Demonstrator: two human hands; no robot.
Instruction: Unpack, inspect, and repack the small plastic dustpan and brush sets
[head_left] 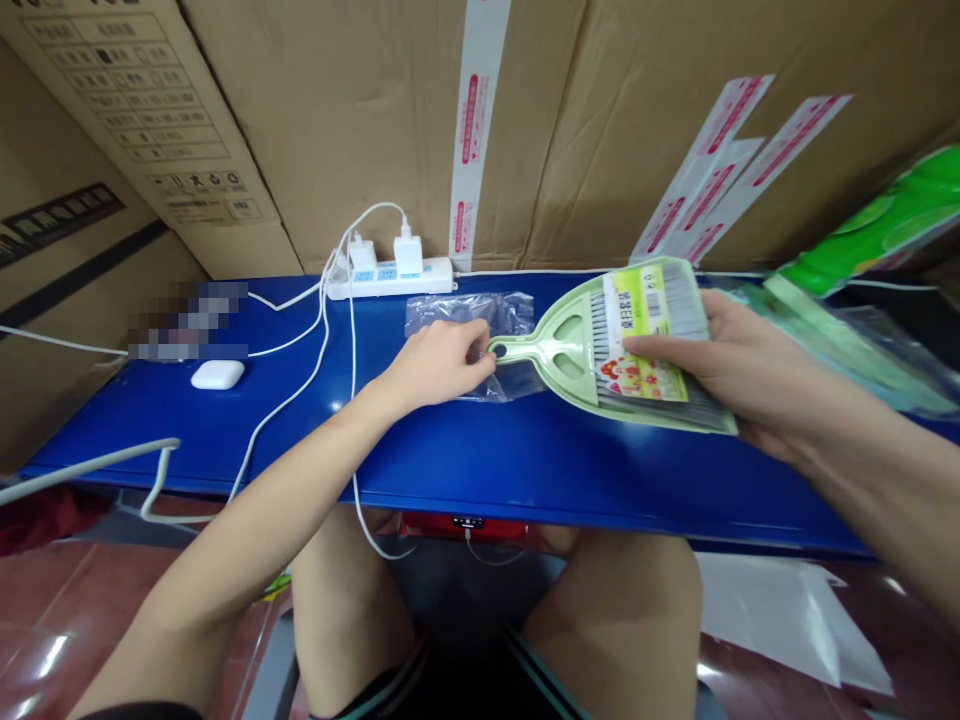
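Note:
A pale green dustpan point(574, 322) with a small brush point(679, 300) nested in it lies across my view, handle pointing left. A yellow-and-white label point(646, 330) covers part of the grey bristles. My right hand point(750, 370) grips the wide end, thumb on top over the label and the other fingers underneath, mostly hidden. At the handle's looped end, my left hand point(450, 362) is closed with thumb and fingertips pinched on it. Beneath the handle and my left hand, a clear plastic bag point(514, 312) rests on the blue table point(480, 455).
Large cardboard boxes point(375, 120) stand behind the table. A white power strip point(390, 280) with plugged chargers trails white cables leftward, near a white earbud case point(217, 374). At right are a green packet point(885, 220) and more pale green items in clear plastic point(855, 340).

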